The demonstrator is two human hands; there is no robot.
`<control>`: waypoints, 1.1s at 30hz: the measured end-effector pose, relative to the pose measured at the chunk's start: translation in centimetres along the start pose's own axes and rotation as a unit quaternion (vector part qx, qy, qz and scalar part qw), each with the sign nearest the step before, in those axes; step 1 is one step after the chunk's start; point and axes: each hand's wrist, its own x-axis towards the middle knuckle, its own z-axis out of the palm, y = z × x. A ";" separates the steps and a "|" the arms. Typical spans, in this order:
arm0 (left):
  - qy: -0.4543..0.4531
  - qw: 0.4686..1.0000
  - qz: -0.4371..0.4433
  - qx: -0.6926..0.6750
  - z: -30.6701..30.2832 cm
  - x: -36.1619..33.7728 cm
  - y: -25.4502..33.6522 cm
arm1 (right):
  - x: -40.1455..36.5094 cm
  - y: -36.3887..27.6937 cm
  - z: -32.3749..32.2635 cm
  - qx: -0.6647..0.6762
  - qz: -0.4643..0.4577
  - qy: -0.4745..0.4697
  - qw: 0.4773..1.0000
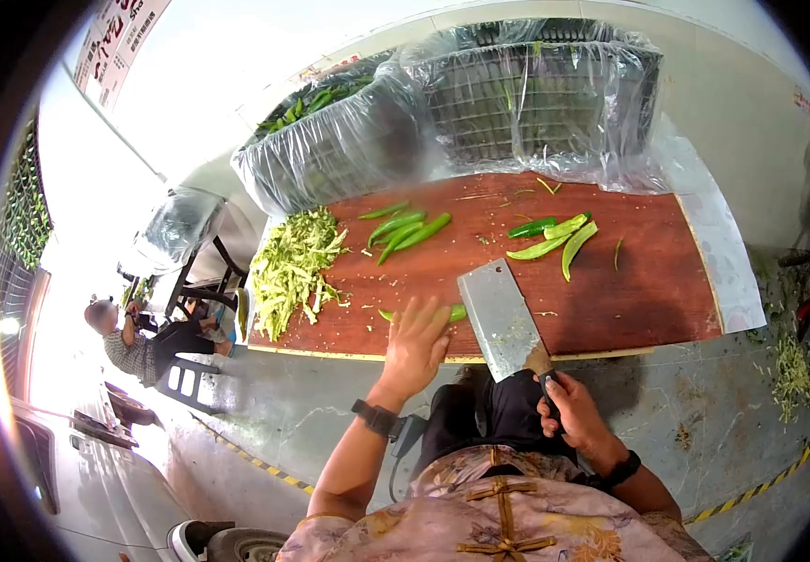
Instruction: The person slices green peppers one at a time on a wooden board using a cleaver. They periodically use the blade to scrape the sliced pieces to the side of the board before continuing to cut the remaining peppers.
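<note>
On the red-brown board (648, 309), my left hand (414, 347) lies with fingers spread over a green pepper (458, 312), whose two ends show on either side. My right hand (569, 408) is wrapped round the handle of a cleaver (501, 318). Its wide blade lies flat beside the pepper's right end, with small bits stuck on it. Several whole green peppers (410, 231) sit beyond my left hand. Farther right are split pepper pieces (555, 241). A heap of shredded pepper (297, 267) covers the board's left end.
Two plastic-lined crates (339, 140) (536, 103) stand along the board's far edge, the left one with green peppers inside. A person (147, 347) sits at far left near a black stool (190, 382). Pepper scraps (792, 367) lie on the floor at right.
</note>
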 end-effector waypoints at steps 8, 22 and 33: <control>-0.001 1.000 0.004 -0.004 0.2 -0.1 -0.1 | 0.2 0.3 -0.1 -0.011 0.003 -0.017 1.000; -0.047 0.999 -0.005 0.009 -0.2 -0.1 0.0 | -0.8 0.3 -0.3 -0.021 0.048 -0.033 0.998; -0.019 0.998 -0.011 -0.058 -0.7 -0.2 -1.6 | 1.0 -0.2 1.9 0.001 0.040 -0.022 0.999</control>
